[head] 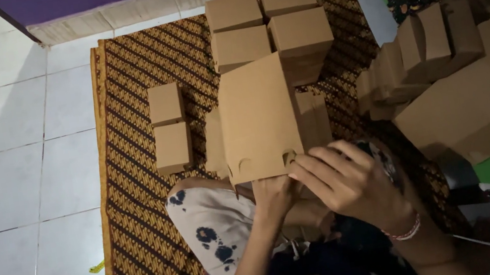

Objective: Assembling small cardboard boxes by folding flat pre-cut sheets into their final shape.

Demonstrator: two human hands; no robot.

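I see my right hand (350, 183) and left hand (274, 196) low in the middle, both gripping a flat brown box sheet (258, 116), not folded yet. A pile of flat sheets (475, 92) waits at the right. Far up top, six finished boxes (267, 22) sit on the patterned mat (135, 172).

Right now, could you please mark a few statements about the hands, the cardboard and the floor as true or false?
1. Both hands grip the flat cardboard blank at its lower edge. True: left hand, right hand.
2. The folded boxes sit on bare tile. False: they rest on a patterned brown mat.
3. Two small boxes lie left of the blank. True.
4. The right wrist is bare. False: it wears a bracelet.
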